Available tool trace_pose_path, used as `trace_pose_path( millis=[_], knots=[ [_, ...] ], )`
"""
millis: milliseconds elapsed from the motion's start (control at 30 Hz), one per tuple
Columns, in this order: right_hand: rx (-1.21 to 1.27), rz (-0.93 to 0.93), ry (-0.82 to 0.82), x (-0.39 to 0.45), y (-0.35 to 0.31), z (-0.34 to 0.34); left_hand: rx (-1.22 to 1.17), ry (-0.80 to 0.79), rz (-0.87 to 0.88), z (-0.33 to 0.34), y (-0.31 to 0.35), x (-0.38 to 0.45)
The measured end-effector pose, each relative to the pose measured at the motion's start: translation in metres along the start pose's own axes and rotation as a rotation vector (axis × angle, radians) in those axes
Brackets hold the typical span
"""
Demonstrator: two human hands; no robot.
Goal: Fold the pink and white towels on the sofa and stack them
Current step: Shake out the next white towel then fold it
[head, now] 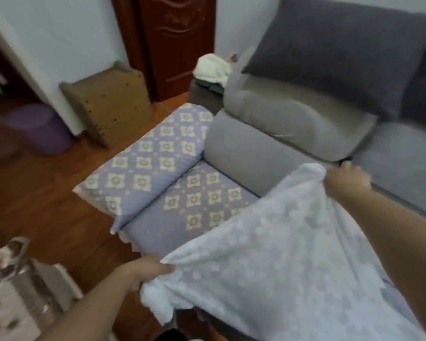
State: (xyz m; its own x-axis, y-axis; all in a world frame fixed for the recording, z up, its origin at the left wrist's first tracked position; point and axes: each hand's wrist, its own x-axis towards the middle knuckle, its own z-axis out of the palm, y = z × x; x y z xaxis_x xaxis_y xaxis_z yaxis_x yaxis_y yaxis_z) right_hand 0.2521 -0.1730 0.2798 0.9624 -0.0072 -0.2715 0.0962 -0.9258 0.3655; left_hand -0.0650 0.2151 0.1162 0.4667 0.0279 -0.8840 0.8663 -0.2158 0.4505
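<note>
White towel (293,254) is pinched at two corners by your left hand (150,269) and right hand (347,178); pull it taut and level before folding over the sofa (244,148).

Dark grey cushion (340,48) at one o'clock, leaning upright. Red-brown door (175,38) at twelve. Perforated brown stool (113,104) at ten, on wood floor (47,205). Purple bin (35,126) just beside it at nine. Blurred patterned object (12,286) at seven, possibly a bag.
</note>
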Motion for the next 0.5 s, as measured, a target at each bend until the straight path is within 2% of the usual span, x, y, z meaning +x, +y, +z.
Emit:
trace_pose_path(
  millis=[133,200,333,400,433,500],
  knots=[
    [0.009,-0.108,-0.088,0.062,-0.178,-0.058,-0.056,-0.041,-0.022,-0.119,-0.025,0.025],
    [0.189,-0.065,-0.104,0.102,-0.252,-0.104,-0.113,0.118,0.031,-0.191,-0.024,0.038],
    [0.738,-0.009,0.110,0.204,-0.364,-0.199,-0.374,0.586,0.281,-0.321,0.027,0.057],
    [1.041,-0.087,0.089,0.227,-0.408,-0.230,-0.399,0.743,0.367,-0.366,0.057,0.071],
    [1.070,-0.176,0.053,0.228,-0.427,-0.232,-0.331,0.777,0.361,-0.380,0.065,0.083],
    [0.966,-0.338,0.046,0.222,-0.459,-0.210,-0.020,0.857,0.301,-0.388,0.074,0.110]
  ],
)
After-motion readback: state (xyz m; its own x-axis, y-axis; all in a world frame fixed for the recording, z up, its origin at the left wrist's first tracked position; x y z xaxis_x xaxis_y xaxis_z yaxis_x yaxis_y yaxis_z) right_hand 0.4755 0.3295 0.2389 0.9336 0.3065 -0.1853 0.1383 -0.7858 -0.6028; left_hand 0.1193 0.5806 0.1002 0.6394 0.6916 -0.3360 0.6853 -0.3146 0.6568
